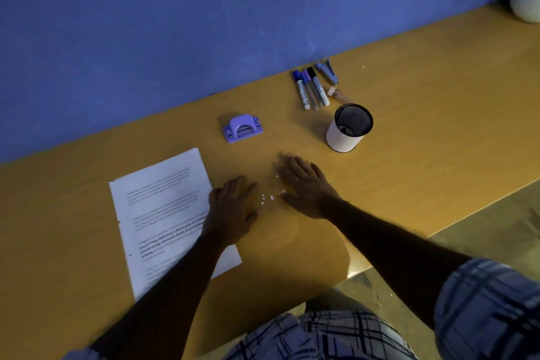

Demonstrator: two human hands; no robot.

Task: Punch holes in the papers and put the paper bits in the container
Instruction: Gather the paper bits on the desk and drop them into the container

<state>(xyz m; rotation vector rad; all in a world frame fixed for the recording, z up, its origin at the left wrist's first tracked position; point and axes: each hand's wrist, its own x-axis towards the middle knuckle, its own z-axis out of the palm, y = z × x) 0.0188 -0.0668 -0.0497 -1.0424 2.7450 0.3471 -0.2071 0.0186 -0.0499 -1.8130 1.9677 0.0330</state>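
Small white paper bits (271,197) lie on the yellow wooden surface (409,155), between the fingers (244,187) of the left hand (230,210) and those of the right hand (306,187). The white printed paper stack (157,202) lies left of the left fingers, partly under that forearm. The purple plastic hole punch (242,128) sits beyond the fingers. The round mesh container (349,128) stands beyond and to the right of the right fingers, with the marker pens (311,89) behind it.

Printed lines, some of them in bold, are carried on the papers (163,199), but no word can be made out. Markings on the marker pens (304,93) are too small to be read.
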